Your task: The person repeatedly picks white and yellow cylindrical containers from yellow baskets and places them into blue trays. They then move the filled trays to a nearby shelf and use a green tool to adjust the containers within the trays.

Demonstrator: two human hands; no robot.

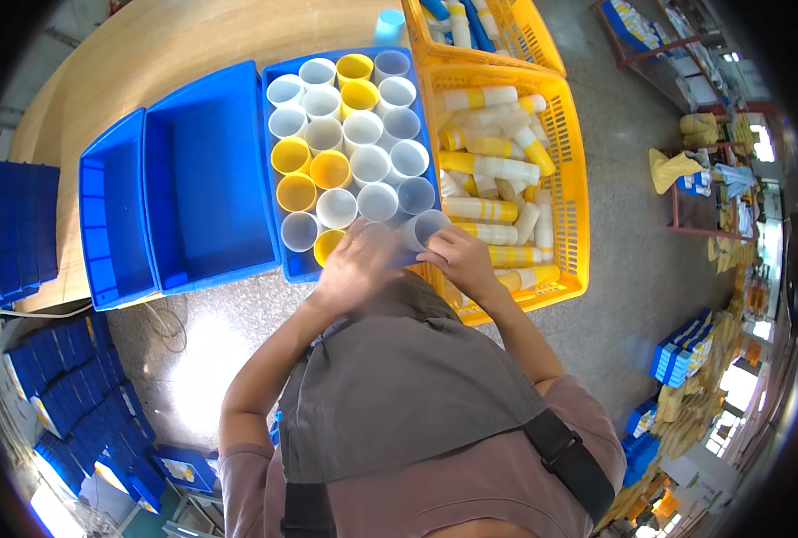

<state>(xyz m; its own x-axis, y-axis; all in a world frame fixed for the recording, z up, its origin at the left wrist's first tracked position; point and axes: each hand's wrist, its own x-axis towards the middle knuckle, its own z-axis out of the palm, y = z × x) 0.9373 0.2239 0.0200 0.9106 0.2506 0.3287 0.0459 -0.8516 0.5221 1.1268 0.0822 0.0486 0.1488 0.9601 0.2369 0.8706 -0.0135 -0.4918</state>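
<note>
Head view, centre frame: left hand (pixel 356 264) and right hand (pixel 460 260) both grasp a translucent cup (pixel 424 229) at the blue bin (pixel 305 267); best seat it upright in the near row.

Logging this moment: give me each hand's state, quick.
Left hand: blurred, fingers curled over the cups; its hold cannot be told.
Right hand: closed on a translucent cup.

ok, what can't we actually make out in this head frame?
- Left hand: motion-blurred, so its grip is unclear.
- Cup at the right hand: partly covered by fingers, so the hold is uncertain.
- Front row of the blue bin: hidden under both hands.
- Upper yellow basket: cut off by the top edge.
- Shelves at right: too small and bent by the fisheye rim.
</note>
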